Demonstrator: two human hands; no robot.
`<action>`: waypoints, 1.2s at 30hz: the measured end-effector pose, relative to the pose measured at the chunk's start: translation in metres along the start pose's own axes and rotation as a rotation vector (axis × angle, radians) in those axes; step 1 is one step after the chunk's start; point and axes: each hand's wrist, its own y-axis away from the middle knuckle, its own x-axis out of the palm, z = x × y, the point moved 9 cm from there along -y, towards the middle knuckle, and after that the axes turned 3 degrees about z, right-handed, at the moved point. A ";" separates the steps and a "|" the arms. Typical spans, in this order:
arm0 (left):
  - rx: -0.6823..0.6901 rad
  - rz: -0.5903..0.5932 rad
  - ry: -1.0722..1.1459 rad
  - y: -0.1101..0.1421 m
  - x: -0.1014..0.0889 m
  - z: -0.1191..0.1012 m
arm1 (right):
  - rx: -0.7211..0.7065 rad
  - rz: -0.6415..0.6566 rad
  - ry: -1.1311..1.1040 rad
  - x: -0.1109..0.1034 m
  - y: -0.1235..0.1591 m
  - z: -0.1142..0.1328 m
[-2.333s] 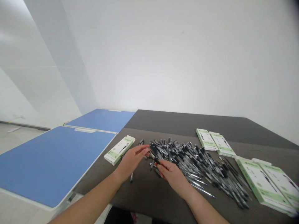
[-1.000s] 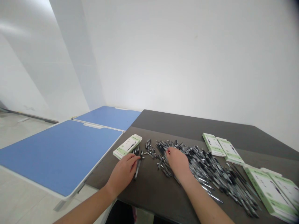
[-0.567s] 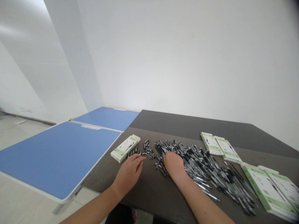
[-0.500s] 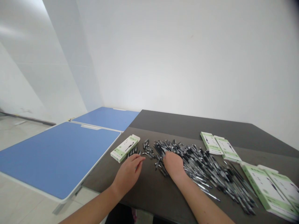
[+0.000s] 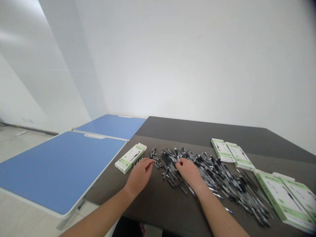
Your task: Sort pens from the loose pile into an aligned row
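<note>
A large loose heap of black-and-clear ballpoint pens [image 5: 219, 177] covers the dark tabletop [image 5: 158, 204] in front of me. My right hand [image 5: 189, 172] rests on the heap's left side, its fingertips among the pens. Whether it grips any is hard to tell. My left hand [image 5: 139, 174] lies just left of the heap, fingers pointing right, beside a small cluster of pens [image 5: 155, 156]. A thin dark pen may lie under its fingertips. Just beyond it lies a white-and-green pen box [image 5: 130, 158].
Further white-and-green boxes lie right of the heap: a pair at the back [image 5: 229, 152] and a larger pair at the front right [image 5: 283, 197]. Blue folding tables [image 5: 59, 168] stand left of the dark table, and a white wall rises behind.
My left hand has moved up and right toward the small pen cluster. My right hand has shifted slightly, and pens near it have spread toward me.
</note>
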 end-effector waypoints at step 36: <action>0.100 0.026 -0.082 0.058 0.041 -0.037 | -0.086 0.011 0.275 0.027 0.016 0.031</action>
